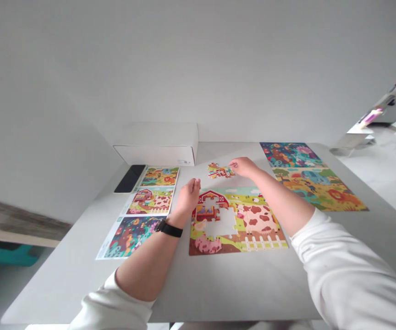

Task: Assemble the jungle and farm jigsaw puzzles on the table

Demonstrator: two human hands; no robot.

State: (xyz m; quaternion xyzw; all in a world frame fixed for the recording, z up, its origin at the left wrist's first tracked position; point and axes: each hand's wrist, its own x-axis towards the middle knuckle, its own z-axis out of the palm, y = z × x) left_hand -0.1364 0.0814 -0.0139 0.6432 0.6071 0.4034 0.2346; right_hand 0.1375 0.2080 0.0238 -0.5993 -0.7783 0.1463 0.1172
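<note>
A farm jigsaw puzzle point(258, 220) lies flat before me, with a barn, a spotted cow and a white fence. A gap without pieces shows left of its middle, below the barn roof. Just beyond its far edge is a small heap of loose puzzle pieces point(218, 172). My right hand point(242, 166) is at the right side of this heap, fingertips pinched together; what is between them is too small to make out. Over the puzzle's upper left corner, my left hand point(189, 195) is closed with its fingers curled, and whatever it may hold is hidden.
To the left lies a printed picture sheet point(129, 208) with three scenes, beside a black phone point(129, 178). A white box point(156, 153) stands against the wall. Two other puzzles, a dark forest scene point(290, 155) and a savanna scene point(316, 188), lie at the right.
</note>
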